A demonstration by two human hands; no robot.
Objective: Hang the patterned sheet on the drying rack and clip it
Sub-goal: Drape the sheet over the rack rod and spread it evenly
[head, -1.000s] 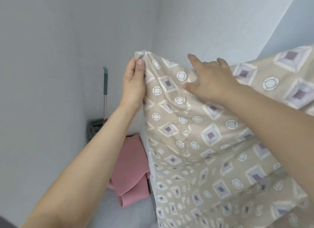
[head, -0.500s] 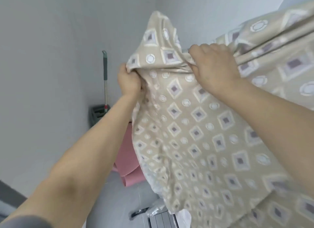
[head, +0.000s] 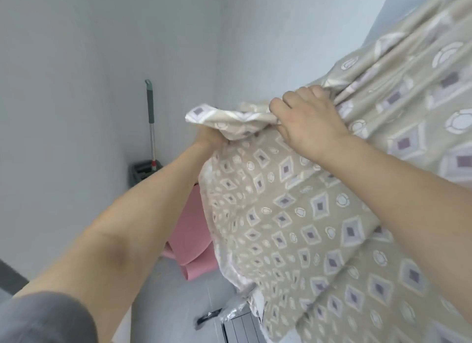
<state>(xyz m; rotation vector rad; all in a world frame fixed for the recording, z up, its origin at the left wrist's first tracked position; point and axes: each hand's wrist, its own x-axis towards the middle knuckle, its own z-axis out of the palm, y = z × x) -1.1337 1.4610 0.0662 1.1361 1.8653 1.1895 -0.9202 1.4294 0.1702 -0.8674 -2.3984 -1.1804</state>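
Two hands: both grip the patterned sheet along its upper edge, held up in front of the wall corner.
Right hand: fingers curled over a gathered fold of the sheet, knuckles up, clenched on the cloth.
Left hand: mostly hidden under the loose corner flap; it seems to be bunching cloth, though its fingers cannot be seen.
Sheet position: it hangs down and toward the right from both hands, its top edge running left to right between them, then rising to the upper right edge of view.
Drying rack: no bar or clip can be made out; the sheet covers where one might be.
Key relation: the free corner lies just left of the right hand, above the left hand, so the left hand is nearer to it for spreading it outward.
Background: a pink cloth on the floor and a mop handle at the wall.
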